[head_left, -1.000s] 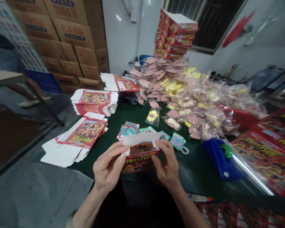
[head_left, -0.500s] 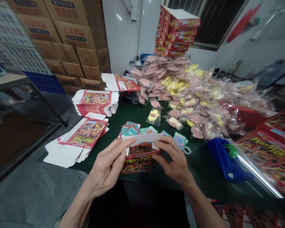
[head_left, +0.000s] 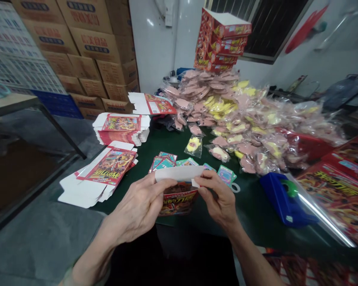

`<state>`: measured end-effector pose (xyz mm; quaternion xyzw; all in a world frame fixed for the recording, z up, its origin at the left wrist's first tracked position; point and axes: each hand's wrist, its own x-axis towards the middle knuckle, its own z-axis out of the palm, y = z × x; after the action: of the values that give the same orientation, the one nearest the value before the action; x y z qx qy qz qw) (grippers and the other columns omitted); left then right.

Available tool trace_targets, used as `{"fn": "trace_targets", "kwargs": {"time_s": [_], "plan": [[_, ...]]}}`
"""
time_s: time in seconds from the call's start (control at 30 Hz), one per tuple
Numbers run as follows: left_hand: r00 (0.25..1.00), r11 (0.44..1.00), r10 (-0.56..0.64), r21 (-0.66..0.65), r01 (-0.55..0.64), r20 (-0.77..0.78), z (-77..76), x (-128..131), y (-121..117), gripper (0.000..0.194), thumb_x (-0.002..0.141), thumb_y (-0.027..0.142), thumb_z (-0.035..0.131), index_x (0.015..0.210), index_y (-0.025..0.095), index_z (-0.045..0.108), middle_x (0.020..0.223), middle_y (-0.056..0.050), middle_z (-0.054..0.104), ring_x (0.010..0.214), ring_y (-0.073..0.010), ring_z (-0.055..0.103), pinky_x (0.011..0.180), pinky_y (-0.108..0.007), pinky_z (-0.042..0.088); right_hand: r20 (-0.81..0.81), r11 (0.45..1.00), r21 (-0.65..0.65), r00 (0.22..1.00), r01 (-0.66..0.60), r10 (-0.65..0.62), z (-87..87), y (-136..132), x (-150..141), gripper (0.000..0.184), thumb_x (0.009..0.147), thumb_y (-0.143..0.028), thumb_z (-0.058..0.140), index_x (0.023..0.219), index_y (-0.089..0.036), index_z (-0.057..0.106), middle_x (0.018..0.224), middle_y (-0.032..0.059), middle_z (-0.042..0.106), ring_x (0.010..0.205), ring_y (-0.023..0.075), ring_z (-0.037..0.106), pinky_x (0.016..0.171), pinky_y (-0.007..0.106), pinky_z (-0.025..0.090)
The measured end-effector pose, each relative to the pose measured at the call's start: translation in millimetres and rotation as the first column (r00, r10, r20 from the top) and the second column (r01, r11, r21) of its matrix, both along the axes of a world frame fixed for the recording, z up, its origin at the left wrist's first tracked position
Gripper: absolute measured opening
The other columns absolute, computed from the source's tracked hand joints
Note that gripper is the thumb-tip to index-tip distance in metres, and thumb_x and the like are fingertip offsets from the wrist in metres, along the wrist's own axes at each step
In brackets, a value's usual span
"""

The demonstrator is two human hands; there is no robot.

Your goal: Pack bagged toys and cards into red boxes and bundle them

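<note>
Between my hands is a red printed cardboard box (head_left: 180, 204), its white end flap raised and its near end uncovered. My left hand (head_left: 140, 204) grips the box's left side, with the thumb across the base of the flap. At the right corner, my right hand (head_left: 216, 194) pinches the flap edge and a small side tab. Beyond the box lie teal and green printed cards (head_left: 164, 161), partly hidden by it. A white ring (head_left: 235, 188) rests beside the cards, and a bagged yellow-and-pink piece (head_left: 193, 145) lies farther back.
Flattened boxes (head_left: 111, 165) are stacked at left. Bagged pink and yellow pieces (head_left: 220, 103) heap across the back, below piled red boxes (head_left: 226, 43). At right are a blue tape dispenser (head_left: 274, 198) and more red boxes (head_left: 340, 190). Brown cartons (head_left: 89, 39) stand behind.
My left thumb has moved right and inward, from the box's left edge to across the flap's base. My right fingers have shifted slightly at the right corner.
</note>
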<state>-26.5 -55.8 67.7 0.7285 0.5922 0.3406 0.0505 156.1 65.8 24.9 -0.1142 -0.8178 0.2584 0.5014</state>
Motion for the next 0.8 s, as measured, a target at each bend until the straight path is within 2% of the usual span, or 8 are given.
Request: {"fn": "trace_targets", "kwargs": {"time_s": [0.1,0.17,0.27,0.33,0.4,0.47,0.53,0.8], "plan": [[0.978,0.990,0.056,0.115,-0.081,0.203,-15.9,4,-1,0.044,0.083,0.009,0.041,0.123,0.022,0.054,0.112,-0.008,0.059,0.099,-0.0195,0.058,0.085,-0.030,0.048,0.013,0.993,-0.118,1.000,0.008,-0.007,2.2,-3,1,0.015,0.086,-0.016,0.051,0.095,-0.020,0.063,0.096,0.0055,0.060,0.088,0.0157,0.059,0.073,0.029,0.049],[0.895,0.965,0.075,0.194,-0.176,0.441,-25.7,7,-2,0.055,0.082,0.011,0.049,0.134,0.026,0.041,0.112,-0.006,0.059,0.098,-0.0179,0.058,0.085,-0.029,0.048,0.002,0.968,-0.250,1.000,0.000,0.001,3.7,-5,0,0.011,0.085,-0.020,0.054,0.094,-0.021,0.061,0.092,0.0040,0.060,0.083,0.0147,0.059,0.069,0.026,0.049],[0.593,0.975,0.001,0.131,-0.180,0.805,-30.7,9,0,0.063,0.080,0.016,0.058,0.137,0.028,0.033,0.101,-0.003,0.063,0.092,-0.0157,0.061,0.083,-0.028,0.049,-0.068,0.868,-0.485,0.994,-0.110,0.088,6.7,-10,-1,0.035,0.083,-0.025,0.059,0.116,-0.026,0.047,0.088,0.0008,0.060,0.074,0.0127,0.059,0.064,0.025,0.050],[0.370,0.992,-0.041,0.082,-0.096,0.928,-28.1,9,5,0.048,0.077,0.017,0.062,0.123,0.026,0.051,0.093,-0.002,0.065,0.084,-0.0146,0.062,0.076,-0.026,0.050,-0.073,0.810,-0.552,0.979,-0.199,0.190,8.9,-12,0,0.043,0.084,-0.025,0.057,0.124,-0.028,0.041,0.093,0.0015,0.059,0.077,0.0132,0.059,0.066,0.026,0.051],[0.239,0.996,-0.061,0.076,-0.055,0.969,-24.6,10,11,0.024,0.073,0.017,0.066,0.096,0.023,0.064,0.087,-0.002,0.065,0.077,-0.0136,0.062,0.070,-0.024,0.049,-0.031,0.834,-0.508,0.973,-0.214,0.231,10.7,-14,0,0.029,0.087,-0.024,0.053,0.115,-0.027,0.053,0.096,0.0025,0.057,0.082,0.0139,0.058,0.067,0.025,0.050],[0.202,0.993,-0.083,0.099,-0.068,0.976,-22.8,10,17,0.007,0.071,0.017,0.069,0.075,0.019,0.064,0.084,-0.002,0.064,0.074,-0.0128,0.060,0.066,-0.023,0.047,0.001,0.901,-0.403,0.984,-0.163,0.179,11.8,-15,2,0.017,0.088,-0.020,0.051,0.101,-0.024,0.061,0.094,0.0027,0.055,0.083,0.0135,0.056,0.066,0.024,0.048],[0.201,0.989,-0.095,0.116,-0.095,0.975,-23.5,11,18,0.010,0.070,0.017,0.069,0.066,0.017,0.060,0.087,-0.002,0.064,0.073,-0.0122,0.058,0.064,-0.022,0.045,0.010,0.945,-0.308,0.993,-0.110,0.119,12.7,-16,4,0.019,0.088,-0.016,0.049,0.099,-0.023,0.063,0.095,0.0035,0.055,0.084,0.0137,0.056,0.068,0.026,0.047],[0.202,0.982,-0.171,0.184,-0.043,0.964,-38.3,13,7,0.015,0.077,0.031,0.063,0.082,0.018,0.061,0.101,-0.009,0.064,0.086,-0.0199,0.062,0.071,-0.029,0.049,0.054,0.968,-0.250,0.997,-0.033,0.048,20.6,-32,6,0.019,0.084,-0.018,0.056,0.101,-0.021,0.064,0.099,0.0052,0.061,0.090,0.0161,0.059,0.074,0.027,0.048]]}}
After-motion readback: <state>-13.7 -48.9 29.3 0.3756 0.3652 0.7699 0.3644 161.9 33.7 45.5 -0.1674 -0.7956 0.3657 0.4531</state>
